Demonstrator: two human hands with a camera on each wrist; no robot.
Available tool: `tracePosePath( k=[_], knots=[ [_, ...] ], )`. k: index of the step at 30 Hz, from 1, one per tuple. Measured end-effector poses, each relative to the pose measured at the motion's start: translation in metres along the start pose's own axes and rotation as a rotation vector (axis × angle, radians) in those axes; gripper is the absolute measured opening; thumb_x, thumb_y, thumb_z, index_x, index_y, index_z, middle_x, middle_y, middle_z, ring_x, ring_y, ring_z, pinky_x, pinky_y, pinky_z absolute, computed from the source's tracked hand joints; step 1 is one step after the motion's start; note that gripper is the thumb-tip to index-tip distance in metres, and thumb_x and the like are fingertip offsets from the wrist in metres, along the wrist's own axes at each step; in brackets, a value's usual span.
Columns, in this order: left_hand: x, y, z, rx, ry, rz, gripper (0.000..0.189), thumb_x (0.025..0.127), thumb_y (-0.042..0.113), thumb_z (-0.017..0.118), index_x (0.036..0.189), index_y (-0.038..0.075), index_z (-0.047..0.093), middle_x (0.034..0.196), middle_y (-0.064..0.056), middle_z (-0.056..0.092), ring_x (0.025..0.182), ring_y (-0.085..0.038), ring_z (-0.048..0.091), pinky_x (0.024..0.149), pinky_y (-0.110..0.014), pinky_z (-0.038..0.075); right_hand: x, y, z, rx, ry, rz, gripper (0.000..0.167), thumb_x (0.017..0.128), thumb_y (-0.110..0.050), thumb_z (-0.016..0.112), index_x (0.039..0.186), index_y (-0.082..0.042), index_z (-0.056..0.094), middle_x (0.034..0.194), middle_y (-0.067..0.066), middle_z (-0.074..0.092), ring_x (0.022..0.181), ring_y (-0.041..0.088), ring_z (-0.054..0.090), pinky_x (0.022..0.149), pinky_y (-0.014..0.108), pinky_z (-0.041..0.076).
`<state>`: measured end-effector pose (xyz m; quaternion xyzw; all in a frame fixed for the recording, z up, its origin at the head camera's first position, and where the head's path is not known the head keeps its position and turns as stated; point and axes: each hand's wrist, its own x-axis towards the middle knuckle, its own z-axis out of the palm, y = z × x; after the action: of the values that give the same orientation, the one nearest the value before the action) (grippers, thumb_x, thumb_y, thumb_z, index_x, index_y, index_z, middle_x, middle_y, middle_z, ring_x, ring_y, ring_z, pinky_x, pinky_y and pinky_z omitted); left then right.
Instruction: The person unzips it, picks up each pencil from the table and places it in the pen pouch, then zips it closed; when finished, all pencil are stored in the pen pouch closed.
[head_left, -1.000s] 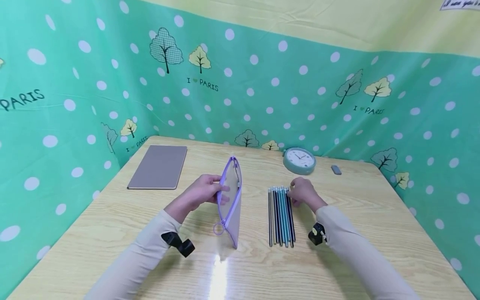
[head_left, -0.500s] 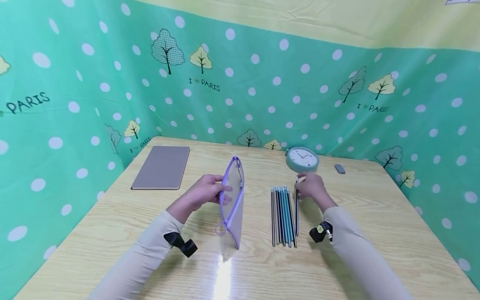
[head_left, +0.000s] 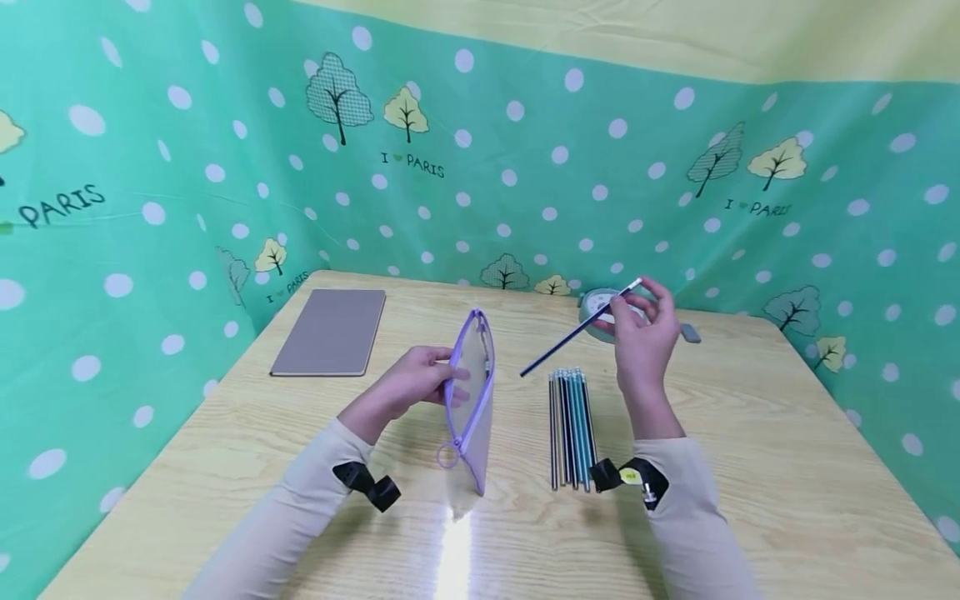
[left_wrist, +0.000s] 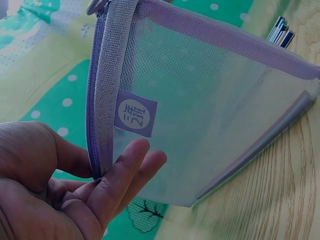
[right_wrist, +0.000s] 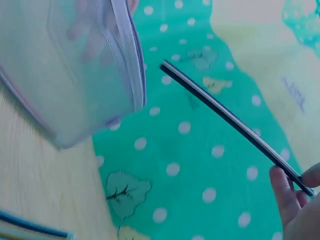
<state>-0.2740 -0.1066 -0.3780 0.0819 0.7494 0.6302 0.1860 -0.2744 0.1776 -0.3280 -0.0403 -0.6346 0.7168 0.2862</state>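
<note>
A translucent mesh pencil pouch (head_left: 472,392) with purple zip trim stands on its edge on the wooden table (head_left: 225,450), its zip open at the top. My left hand (head_left: 408,385) grips its rim; in the left wrist view the fingers (left_wrist: 117,180) curl round the pouch (left_wrist: 200,110) at the purple zip. My right hand (head_left: 641,333) is raised and pinches a dark pencil (head_left: 581,327) near its upper end, the pencil slanting down left toward the pouch. In the right wrist view the pencil (right_wrist: 225,117) crosses beside the pouch (right_wrist: 80,65). A row of several pencils (head_left: 572,427) lies on the table below that hand.
A grey notebook (head_left: 330,332) lies at the back left. A round clock (head_left: 600,308) and a small grey eraser (head_left: 691,334) sit at the back right, partly behind my right hand. Green dotted cloth walls (head_left: 525,167) close in the table on three sides.
My right hand picked one dark pencil off the row's right side and lifted it, tilting its tip toward the pouch. The left hand kept holding the pouch upright.
</note>
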Motion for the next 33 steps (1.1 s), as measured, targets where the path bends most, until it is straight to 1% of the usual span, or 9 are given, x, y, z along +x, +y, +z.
tracePosePath(
  k=[3,6,12,17,20,23,26,29,33],
  knots=[
    [0.000,0.000,0.001,0.000,-0.009,-0.001,0.043,0.102,0.001,0.054,0.141,-0.017,0.050,0.085,-0.012,0.072,0.074,-0.013,0.074,0.078,-0.033,0.066,-0.010,-0.007,0.007,0.078,0.038,-0.066,0.043,0.100,0.005,0.060,0.140,-0.004,0.049,0.104,0.006,0.057,0.086,0.016,0.068,0.072,0.026,0.065],
    [0.000,0.001,0.001,0.004,-0.010,-0.006,0.043,0.103,0.002,0.052,0.141,-0.017,0.049,0.088,-0.014,0.073,0.075,-0.014,0.075,0.079,-0.034,0.066,-0.020,-0.011,0.015,0.134,0.029,-0.120,0.041,0.099,0.008,0.060,0.137,-0.005,0.051,0.105,0.009,0.058,0.083,0.016,0.067,0.072,0.028,0.066],
    [0.002,0.003,0.000,0.015,-0.010,0.009,0.038,0.104,0.002,0.051,0.137,-0.017,0.053,0.085,-0.012,0.071,0.075,-0.014,0.075,0.079,-0.035,0.066,-0.042,-0.009,0.033,0.153,-0.117,-0.219,0.043,0.096,0.014,0.059,0.135,-0.001,0.051,0.105,0.009,0.059,0.082,0.012,0.068,0.071,0.030,0.066],
    [0.001,0.003,0.000,0.013,-0.013,0.005,0.037,0.104,0.003,0.052,0.136,-0.017,0.054,0.082,-0.008,0.067,0.072,-0.011,0.073,0.079,-0.033,0.066,-0.057,-0.004,0.042,0.143,-0.199,-0.254,0.045,0.094,0.016,0.060,0.136,0.003,0.051,0.103,0.007,0.059,0.082,0.011,0.069,0.068,0.029,0.066],
    [0.001,0.003,0.001,0.007,-0.007,0.005,0.039,0.103,0.002,0.053,0.137,-0.016,0.053,0.084,-0.010,0.068,0.073,-0.012,0.074,0.078,-0.033,0.066,-0.064,0.000,0.046,0.121,-0.258,-0.264,0.046,0.093,0.016,0.061,0.137,0.007,0.050,0.104,0.008,0.060,0.083,0.010,0.069,0.068,0.030,0.066],
    [0.001,0.002,0.001,0.001,-0.001,-0.002,0.041,0.103,0.002,0.054,0.140,-0.016,0.052,0.094,-0.020,0.072,0.076,-0.014,0.075,0.079,-0.034,0.066,-0.069,0.003,0.048,0.099,-0.315,-0.280,0.046,0.093,0.017,0.062,0.137,0.009,0.049,0.105,0.013,0.062,0.082,0.008,0.070,0.067,0.032,0.066],
    [0.001,0.001,0.001,0.007,-0.001,-0.003,0.043,0.103,0.000,0.050,0.143,-0.016,0.048,0.114,-0.031,0.070,0.084,-0.021,0.077,0.081,-0.036,0.066,-0.072,0.005,0.050,0.087,-0.351,-0.307,0.045,0.092,0.017,0.062,0.135,0.011,0.050,0.105,0.021,0.062,0.082,0.007,0.070,0.065,0.033,0.066],
    [0.002,0.001,0.000,0.011,0.000,-0.002,0.045,0.104,-0.002,0.044,0.147,-0.016,0.043,0.131,-0.034,0.063,0.094,-0.029,0.077,0.083,-0.037,0.066,-0.071,0.004,0.049,0.076,-0.371,-0.341,0.044,0.091,0.019,0.061,0.133,0.013,0.051,0.105,0.029,0.062,0.081,0.006,0.070,0.064,0.033,0.066],
    [0.001,0.003,0.000,0.005,0.011,-0.007,0.046,0.105,-0.004,0.040,0.149,-0.015,0.041,0.137,-0.035,0.059,0.098,-0.033,0.076,0.083,-0.037,0.066,-0.068,0.002,0.047,0.030,-0.399,-0.368,0.043,0.090,0.020,0.062,0.132,0.012,0.054,0.104,0.031,0.062,0.081,0.005,0.069,0.064,0.033,0.066]
  ],
)
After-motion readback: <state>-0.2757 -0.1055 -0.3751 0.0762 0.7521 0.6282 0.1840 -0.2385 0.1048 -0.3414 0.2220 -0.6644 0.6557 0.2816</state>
